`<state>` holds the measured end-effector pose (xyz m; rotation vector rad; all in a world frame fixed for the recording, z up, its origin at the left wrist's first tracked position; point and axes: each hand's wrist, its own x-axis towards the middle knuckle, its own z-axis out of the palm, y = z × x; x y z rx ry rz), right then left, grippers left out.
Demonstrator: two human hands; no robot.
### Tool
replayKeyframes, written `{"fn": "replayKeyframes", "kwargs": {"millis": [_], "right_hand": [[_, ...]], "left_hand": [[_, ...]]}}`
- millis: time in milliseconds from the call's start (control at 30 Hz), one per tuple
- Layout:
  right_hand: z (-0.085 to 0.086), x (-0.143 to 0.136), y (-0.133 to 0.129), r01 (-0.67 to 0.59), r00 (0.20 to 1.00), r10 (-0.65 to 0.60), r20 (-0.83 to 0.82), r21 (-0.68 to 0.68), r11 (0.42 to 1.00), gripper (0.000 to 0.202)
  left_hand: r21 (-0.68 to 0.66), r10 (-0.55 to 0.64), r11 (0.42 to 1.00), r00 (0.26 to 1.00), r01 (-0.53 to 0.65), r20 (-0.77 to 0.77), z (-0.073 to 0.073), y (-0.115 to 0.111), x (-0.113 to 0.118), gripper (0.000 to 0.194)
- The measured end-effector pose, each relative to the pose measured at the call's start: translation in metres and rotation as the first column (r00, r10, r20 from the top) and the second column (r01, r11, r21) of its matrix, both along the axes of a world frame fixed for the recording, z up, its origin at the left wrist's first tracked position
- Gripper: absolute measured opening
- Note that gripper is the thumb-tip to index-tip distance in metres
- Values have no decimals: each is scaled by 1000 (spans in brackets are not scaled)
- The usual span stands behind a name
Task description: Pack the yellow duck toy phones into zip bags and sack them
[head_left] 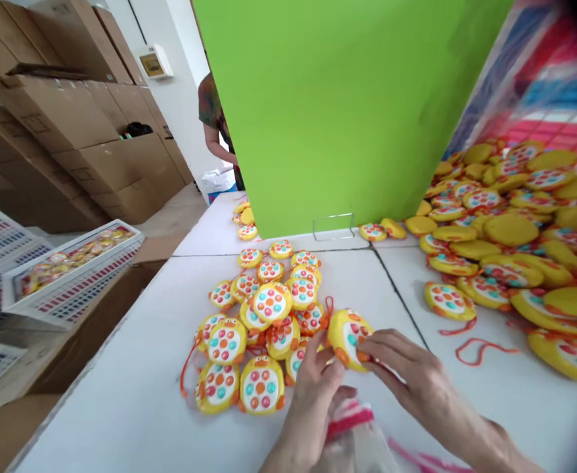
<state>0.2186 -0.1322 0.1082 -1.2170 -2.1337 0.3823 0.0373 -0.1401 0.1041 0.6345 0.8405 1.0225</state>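
Between my hands is a yellow chick-shaped toy (340, 334), tilted up, with a white face of coloured round buttons and an orange cord at its top. The fingers of my left hand (310, 394) close on its left edge. On its right side, my right hand (411, 368) grips it with fingertips over the buttons. Below my left hand lies a clear plastic bag (350, 427) with a pink strip, partly hidden by that hand. Just left, a cluster of the same toys (262, 384) lies button side up, some stacked on others.
A big heap of these toys (509, 230) covers the table's right side, some yellow backs up. A tall green board (337, 118) stands behind a wire holder (333, 227). Left are an open carton (96, 328), a white basket (76, 276) and stacked boxes; a person (214, 118) stands beyond.
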Motion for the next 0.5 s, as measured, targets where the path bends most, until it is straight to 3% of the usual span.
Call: {"fn": "replayKeyframes", "kwargs": {"millis": [67, 100, 200, 333, 400, 500], "right_hand": [[2, -19, -20, -86, 995, 88, -44, 32, 996, 22], [-1, -26, -29, -67, 995, 70, -72, 45, 997, 22], [-19, -38, -52, 166, 959, -158, -235, 11, 986, 31], [-37, -40, -70, 358, 781, -433, -450, -247, 901, 35], [-37, -40, -73, 319, 664, -516, -541, -419, 850, 37], [-29, -41, -75, 112, 561, -543, -625, -593, 797, 39]], "left_hand": [[-10, -10, 1000, 991, 11, 131, -3, -1, 5, 57], [-32, -1, 999, 987, 6, 160, -5, -4, 5, 59], [-116, 51, 993, 987, -33, 153, -12, -14, -2, 74], [-156, 54, 987, 991, -35, 119, -15, -27, -11, 86], [-135, 36, 991, 995, -22, 98, -14, -32, -13, 82], [-59, 22, 998, 997, -17, 77, -12, -36, -15, 78]]}}
